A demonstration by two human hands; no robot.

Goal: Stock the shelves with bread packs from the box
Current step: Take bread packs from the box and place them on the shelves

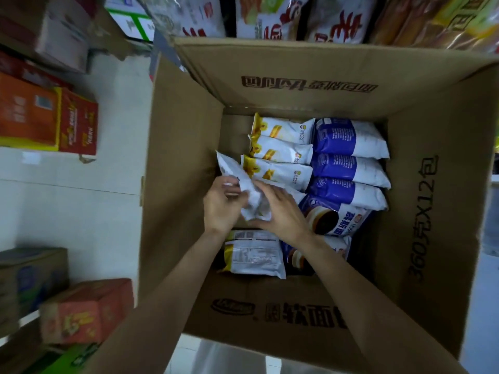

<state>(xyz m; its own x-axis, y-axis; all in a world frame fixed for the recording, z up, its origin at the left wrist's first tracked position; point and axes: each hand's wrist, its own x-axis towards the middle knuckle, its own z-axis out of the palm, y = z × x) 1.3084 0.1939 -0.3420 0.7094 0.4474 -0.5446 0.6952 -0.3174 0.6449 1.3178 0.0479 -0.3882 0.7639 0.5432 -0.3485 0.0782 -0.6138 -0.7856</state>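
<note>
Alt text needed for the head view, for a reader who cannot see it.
Both hands, left hand and right hand, grip a white bread pack inside an open cardboard box, beside rows of yellow-and-white packs and blue-and-white packs.

This is a shop, most likely a small grocery, seen in the middle of stocking. A large open cardboard box (310,85) printed with a pack count stands on the pale tiled floor (113,168), holding rows of sealed bread packs (280,152) in two designs, yellow-and-white and blue-and-white. Just beyond the box's far flap, a shelf (270,17) carries packaged bread in printed bags, set out side by side. To the left of the box, red and orange retail cartons (48,117) and brown shipping cartons (54,28) are stacked along the floor.
</note>
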